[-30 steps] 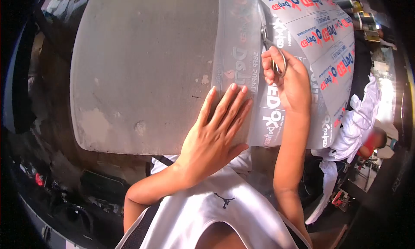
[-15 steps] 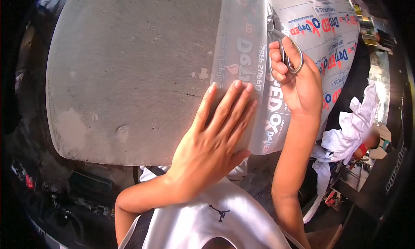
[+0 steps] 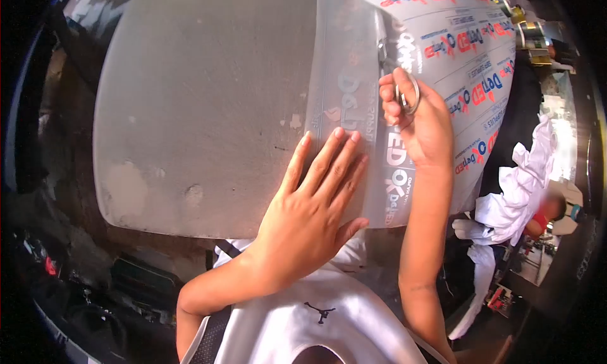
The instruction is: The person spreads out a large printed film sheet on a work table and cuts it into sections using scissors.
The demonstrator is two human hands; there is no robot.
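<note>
Silvery metal scissors (image 3: 415, 98) are gripped in the right hand (image 3: 427, 133), fingers curled round the handles, blades pointing away over the printed plastic sheet (image 3: 465, 67). The left hand (image 3: 300, 222) lies palm down (fingers a little spread) at the sheet's clear edge, on the grey board (image 3: 202, 111); beyond the sheet, white cloth (image 3: 518, 193) is bunched.

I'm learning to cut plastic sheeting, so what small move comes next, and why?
Probably ease the scissors slightly forward, away from the body: the right hand grips their loops, blades point that way, and the left hand lies flat across the sheet's edge.
</note>
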